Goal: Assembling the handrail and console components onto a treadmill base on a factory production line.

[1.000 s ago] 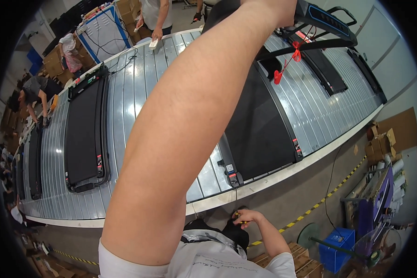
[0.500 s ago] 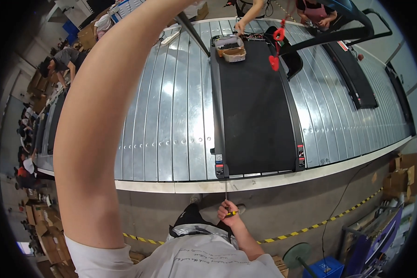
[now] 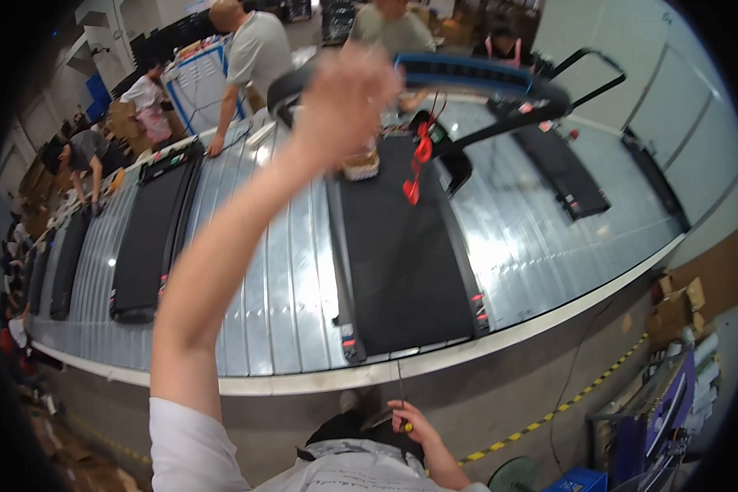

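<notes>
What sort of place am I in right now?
Most likely a factory assembly hall: a treadmill sits on a long slatted metal line, similar black decks lie along it, and people stand at its far side.

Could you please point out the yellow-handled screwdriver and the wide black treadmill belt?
Yellow-handled screwdriver [image 3: 407, 427], head view: on its handle.
Wide black treadmill belt [image 3: 407, 258], head view: middle of its surface.

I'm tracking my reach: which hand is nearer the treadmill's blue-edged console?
Left. The left hand overlaps the console in view, contact unclear; the right hand is beyond the near end of the treadmill.
</notes>
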`<action>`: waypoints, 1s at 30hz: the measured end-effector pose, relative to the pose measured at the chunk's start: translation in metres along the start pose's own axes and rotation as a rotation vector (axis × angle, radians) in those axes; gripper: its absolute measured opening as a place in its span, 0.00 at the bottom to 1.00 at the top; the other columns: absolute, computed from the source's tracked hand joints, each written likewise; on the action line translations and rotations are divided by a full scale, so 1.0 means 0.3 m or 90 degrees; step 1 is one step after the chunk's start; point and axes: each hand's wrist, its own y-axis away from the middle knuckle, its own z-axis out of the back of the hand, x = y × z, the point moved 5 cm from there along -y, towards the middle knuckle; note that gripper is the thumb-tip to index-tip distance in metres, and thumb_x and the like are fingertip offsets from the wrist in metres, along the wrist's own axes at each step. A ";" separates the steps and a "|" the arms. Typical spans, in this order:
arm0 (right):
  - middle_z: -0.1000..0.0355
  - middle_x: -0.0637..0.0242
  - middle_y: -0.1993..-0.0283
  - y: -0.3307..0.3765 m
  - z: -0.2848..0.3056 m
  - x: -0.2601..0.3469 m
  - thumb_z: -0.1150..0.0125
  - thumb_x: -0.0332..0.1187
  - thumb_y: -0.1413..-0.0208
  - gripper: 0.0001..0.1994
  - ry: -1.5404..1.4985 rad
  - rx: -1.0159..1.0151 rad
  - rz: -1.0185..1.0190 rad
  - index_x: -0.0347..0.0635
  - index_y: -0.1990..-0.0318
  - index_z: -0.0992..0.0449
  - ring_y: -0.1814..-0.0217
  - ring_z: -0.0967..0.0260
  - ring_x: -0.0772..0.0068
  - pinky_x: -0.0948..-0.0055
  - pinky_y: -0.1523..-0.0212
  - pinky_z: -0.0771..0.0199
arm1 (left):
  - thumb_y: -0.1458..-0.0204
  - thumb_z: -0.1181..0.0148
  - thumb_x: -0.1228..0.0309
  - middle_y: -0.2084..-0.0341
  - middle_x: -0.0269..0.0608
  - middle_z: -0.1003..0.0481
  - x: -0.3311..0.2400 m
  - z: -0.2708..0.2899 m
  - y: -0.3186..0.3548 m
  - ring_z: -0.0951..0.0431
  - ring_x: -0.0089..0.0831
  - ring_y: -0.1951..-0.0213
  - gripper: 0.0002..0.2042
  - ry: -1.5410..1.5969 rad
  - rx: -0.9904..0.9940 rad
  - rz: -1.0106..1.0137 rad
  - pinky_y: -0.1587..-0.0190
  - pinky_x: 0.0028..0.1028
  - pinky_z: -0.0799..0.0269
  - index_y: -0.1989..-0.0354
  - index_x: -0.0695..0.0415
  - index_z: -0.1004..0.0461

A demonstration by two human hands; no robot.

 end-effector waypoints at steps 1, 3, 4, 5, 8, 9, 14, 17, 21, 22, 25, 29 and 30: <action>0.34 0.69 0.75 0.084 -0.013 0.028 0.47 0.32 0.40 0.18 -0.029 -0.026 0.042 0.45 0.42 0.35 0.73 0.33 0.75 0.74 0.72 0.30 | 0.61 0.43 0.72 0.52 0.45 0.35 -0.142 0.024 0.066 0.35 0.46 0.47 0.21 0.230 0.042 0.029 0.46 0.46 0.40 0.54 0.57 0.31; 0.32 0.67 0.72 0.167 0.000 0.096 0.49 0.34 0.38 0.19 -0.004 -0.085 0.051 0.48 0.40 0.37 0.69 0.30 0.72 0.70 0.66 0.26 | 0.65 0.35 0.68 0.48 0.49 0.36 -0.258 -0.058 0.238 0.36 0.47 0.45 0.30 0.415 0.220 0.381 0.42 0.42 0.41 0.49 0.61 0.35; 0.31 0.67 0.71 0.173 0.026 0.142 0.49 0.35 0.38 0.19 -0.036 -0.111 0.082 0.50 0.39 0.37 0.67 0.30 0.72 0.68 0.64 0.25 | 0.65 0.30 0.62 0.42 0.52 0.39 -0.287 -0.126 0.296 0.40 0.50 0.40 0.40 0.439 0.220 0.526 0.37 0.41 0.45 0.42 0.64 0.41; 0.30 0.67 0.70 0.171 0.055 0.177 0.49 0.36 0.38 0.20 -0.071 -0.134 0.111 0.51 0.39 0.38 0.65 0.29 0.71 0.66 0.61 0.24 | 0.65 0.27 0.59 0.38 0.55 0.43 -0.318 -0.197 0.340 0.45 0.51 0.36 0.47 0.554 0.289 0.697 0.34 0.39 0.50 0.38 0.67 0.47; 0.29 0.65 0.69 0.177 0.165 0.171 0.49 0.36 0.38 0.20 -0.055 -0.145 0.142 0.53 0.38 0.39 0.63 0.29 0.69 0.63 0.63 0.22 | 0.52 0.36 0.66 0.53 0.47 0.30 -0.436 -0.253 0.236 0.30 0.37 0.48 0.29 0.997 -0.047 0.724 0.43 0.30 0.38 0.44 0.63 0.41; 0.29 0.64 0.69 0.170 0.230 0.214 0.50 0.36 0.37 0.20 -0.063 -0.135 0.156 0.54 0.38 0.39 0.63 0.28 0.67 0.63 0.65 0.21 | 0.44 0.45 0.68 0.72 0.37 0.28 -0.507 -0.308 0.268 0.28 0.29 0.67 0.14 1.083 0.124 0.873 0.62 0.27 0.32 0.54 0.61 0.33; 0.29 0.66 0.72 0.278 0.131 0.327 0.44 0.32 0.41 0.28 -0.013 -0.073 0.120 0.41 0.34 0.43 0.72 0.34 0.75 0.76 0.72 0.32 | 0.37 0.53 0.59 0.89 0.24 0.40 -0.827 -0.030 0.486 0.43 0.15 0.86 0.13 1.191 0.324 1.045 0.84 0.21 0.49 0.68 0.53 0.29; 0.29 0.64 0.70 0.323 0.109 0.346 0.45 0.28 0.42 0.27 0.037 0.006 0.051 0.38 0.35 0.43 0.70 0.32 0.73 0.75 0.68 0.29 | 0.37 0.53 0.54 0.87 0.23 0.41 -0.948 0.342 0.840 0.44 0.14 0.84 0.16 1.109 0.605 1.051 0.82 0.20 0.49 0.67 0.53 0.28; 0.27 0.58 0.62 0.176 0.567 0.274 0.48 0.22 0.43 0.27 0.152 0.012 -0.039 0.37 0.35 0.45 0.58 0.27 0.68 0.72 0.53 0.27 | 0.38 0.50 0.54 0.88 0.24 0.44 -1.108 0.804 1.255 0.46 0.16 0.86 0.15 0.923 0.466 1.551 0.83 0.21 0.53 0.68 0.52 0.30; 0.27 0.55 0.56 0.112 0.707 0.278 0.49 0.22 0.44 0.28 0.268 0.162 -0.020 0.38 0.35 0.45 0.49 0.28 0.63 0.68 0.46 0.29 | 0.39 0.50 0.53 0.89 0.24 0.45 -1.124 0.900 1.275 0.48 0.17 0.87 0.15 0.831 0.442 1.647 0.84 0.22 0.55 0.66 0.53 0.30; 0.27 0.52 0.54 0.207 0.354 0.454 0.48 0.23 0.43 0.26 0.179 0.082 -0.245 0.37 0.36 0.43 0.48 0.29 0.59 0.67 0.47 0.29 | 0.40 0.47 0.53 0.90 0.24 0.46 -1.216 1.188 1.369 0.50 0.17 0.89 0.16 0.559 0.310 1.790 0.86 0.24 0.57 0.63 0.55 0.30; 0.26 0.55 0.54 -0.073 0.245 0.401 0.47 0.27 0.43 0.20 0.380 0.148 -0.292 0.37 0.42 0.33 0.53 0.28 0.60 0.64 0.50 0.28 | 0.39 0.49 0.54 0.91 0.25 0.41 -1.288 1.350 1.500 0.46 0.19 0.90 0.16 0.244 0.252 1.754 0.86 0.24 0.50 0.62 0.56 0.28; 0.25 0.58 0.57 -0.095 0.164 0.393 0.44 0.30 0.43 0.18 0.331 0.163 -0.370 0.38 0.45 0.31 0.56 0.28 0.60 0.61 0.54 0.27 | 0.39 0.50 0.54 0.91 0.26 0.40 -1.335 1.379 1.563 0.44 0.19 0.90 0.17 0.239 0.110 1.748 0.85 0.23 0.47 0.62 0.56 0.28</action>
